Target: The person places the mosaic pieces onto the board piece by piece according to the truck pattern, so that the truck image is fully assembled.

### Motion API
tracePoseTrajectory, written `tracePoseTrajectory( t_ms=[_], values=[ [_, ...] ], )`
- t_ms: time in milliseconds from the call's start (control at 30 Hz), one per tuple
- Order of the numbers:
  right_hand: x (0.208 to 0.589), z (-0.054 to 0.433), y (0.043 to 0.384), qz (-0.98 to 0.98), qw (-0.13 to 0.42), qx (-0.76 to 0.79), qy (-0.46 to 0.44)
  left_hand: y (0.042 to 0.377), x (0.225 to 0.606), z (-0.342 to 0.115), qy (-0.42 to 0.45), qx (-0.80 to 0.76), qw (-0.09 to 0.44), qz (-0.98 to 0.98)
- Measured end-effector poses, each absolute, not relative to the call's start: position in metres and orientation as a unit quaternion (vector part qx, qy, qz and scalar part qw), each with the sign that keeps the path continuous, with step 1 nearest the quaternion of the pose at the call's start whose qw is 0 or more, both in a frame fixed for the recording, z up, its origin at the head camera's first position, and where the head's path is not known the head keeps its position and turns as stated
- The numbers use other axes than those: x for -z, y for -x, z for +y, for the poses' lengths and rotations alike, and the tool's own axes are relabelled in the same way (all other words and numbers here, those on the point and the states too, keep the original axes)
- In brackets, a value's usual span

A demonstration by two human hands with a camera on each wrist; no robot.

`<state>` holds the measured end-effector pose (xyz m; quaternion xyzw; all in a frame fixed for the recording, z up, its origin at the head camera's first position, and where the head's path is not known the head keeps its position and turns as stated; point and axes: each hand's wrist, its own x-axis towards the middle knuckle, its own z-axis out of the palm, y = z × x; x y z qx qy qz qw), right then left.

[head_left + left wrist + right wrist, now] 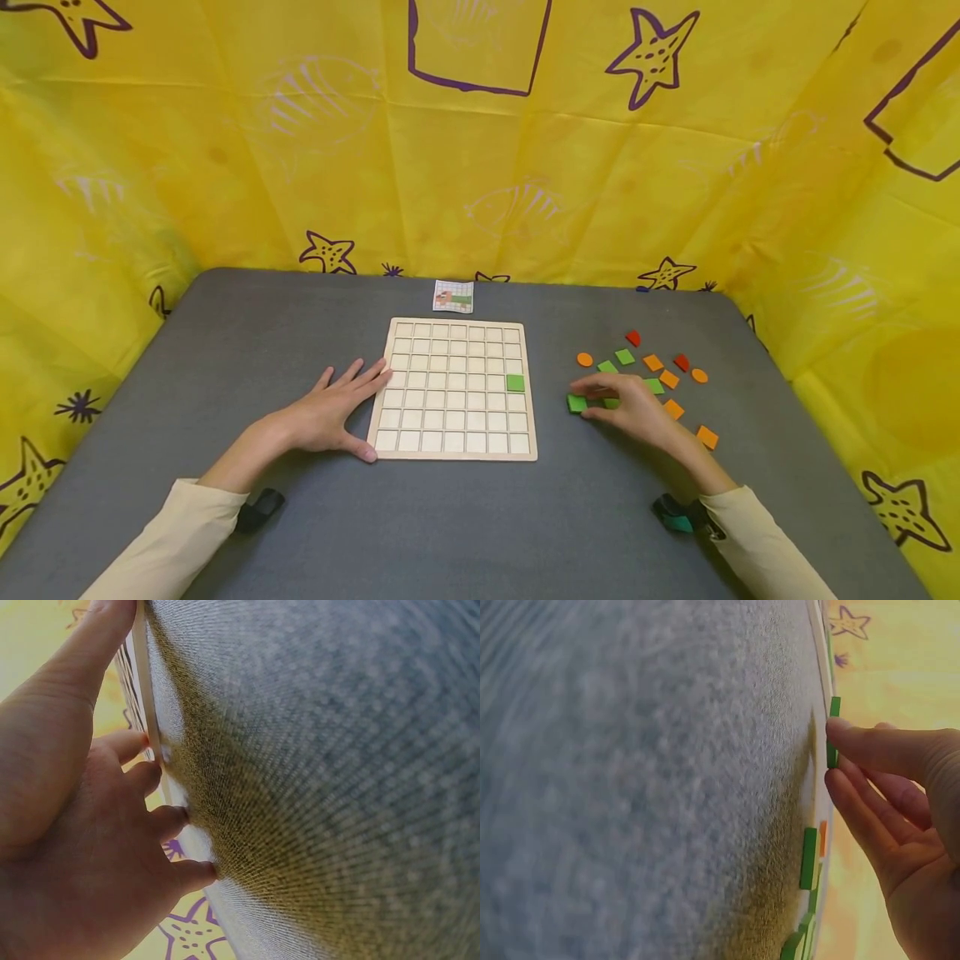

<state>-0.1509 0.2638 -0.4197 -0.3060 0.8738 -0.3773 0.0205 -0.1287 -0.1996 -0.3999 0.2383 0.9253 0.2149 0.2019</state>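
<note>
A pale wooden grid board (454,457) lies on the grey table, with one green square tile (515,382) in a cell of its right-hand column. Along the board's left edge rests my left hand (330,414), fingers spread, the thumb at the near left corner. Right of the board, my right hand (630,406) pinches a green tile (833,733) between thumb and fingers. In the right wrist view the held tile stands apart from the other green tiles (808,859) lower down. Part of the green pieces near the right hand is hidden beneath it.
Loose pieces lie about the right hand: orange squares (707,437), orange rounds (584,360), red pieces (633,338) and several green tiles (625,357). A small printed card (453,297) with a coloured grid picture lies behind the board. A yellow patterned cloth (480,167) hangs around the table.
</note>
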Motion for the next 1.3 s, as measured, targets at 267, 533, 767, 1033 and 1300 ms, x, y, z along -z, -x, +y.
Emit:
tracePoseTrajectory(
  t_ms=[267,533,767,1033,1300],
  values=[
    [0.416,0.256,0.153,0.875,0.030,0.373,0.306,0.129,0.400,-0.200,-0.240,-0.218,0.201,0.925],
    [0.412,0.245,0.155,0.868,0.042,0.385,0.310,0.129,0.401,-0.200,-0.239,-0.220,0.201,0.924],
    [0.411,0.232,0.157,0.864,0.060,0.384,0.322,0.129,0.401,-0.201,-0.237,-0.220,0.200,0.925],
    [0.408,0.219,0.160,0.861,0.046,0.374,0.341,0.129,0.402,-0.200,-0.240,-0.225,0.198,0.923],
    [0.396,0.208,0.167,0.851,0.038,0.381,0.360,0.129,0.404,-0.200,-0.239,-0.222,0.197,0.924]
  ],
)
